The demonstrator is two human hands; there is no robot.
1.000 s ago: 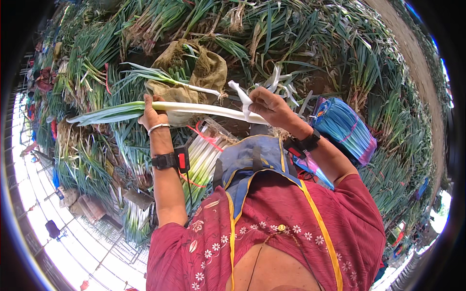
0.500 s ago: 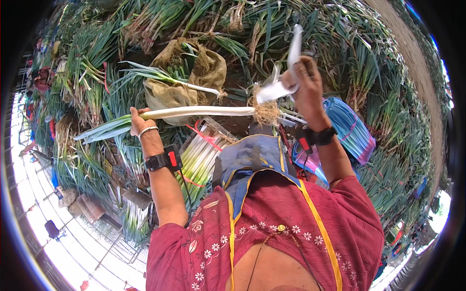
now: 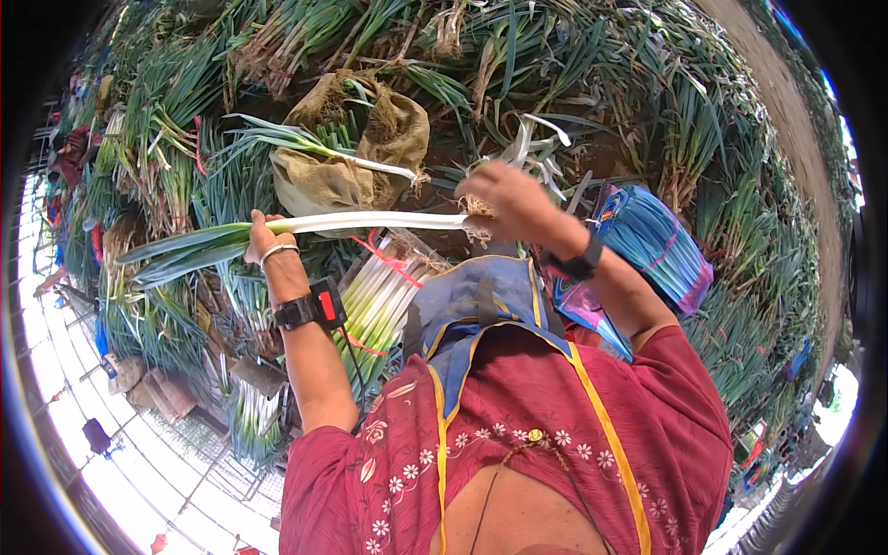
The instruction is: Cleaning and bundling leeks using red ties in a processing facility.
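A long leek [image 3: 370, 219] lies crosswise in front of me, its green leaves to the left and its white shank to the right. My left hand [image 3: 265, 238] is closed round it where green turns to white. At the root end, my right hand [image 3: 507, 196] curls over the brown roots, its fingers partly hidden and a little blurred. Just beyond that hand is a heap of pale peelings [image 3: 529, 146]. A second leek [image 3: 356, 159] rests across a tan sack [image 3: 400, 129] farther off.
A bundle of trimmed leeks [image 3: 393, 291] tied with pink ties lies between my left forearm and my blue apron [image 3: 481, 287]. On the right are blue and pink plastic bags [image 3: 652, 245]. Heaps of untrimmed leeks [image 3: 305, 37] surround me; a bare dirt path [image 3: 777, 92] runs at far right.
My right hand has come down and left to the leek's root end. The white strip that was at it now lies among the peelings. The leek has shifted slightly left.
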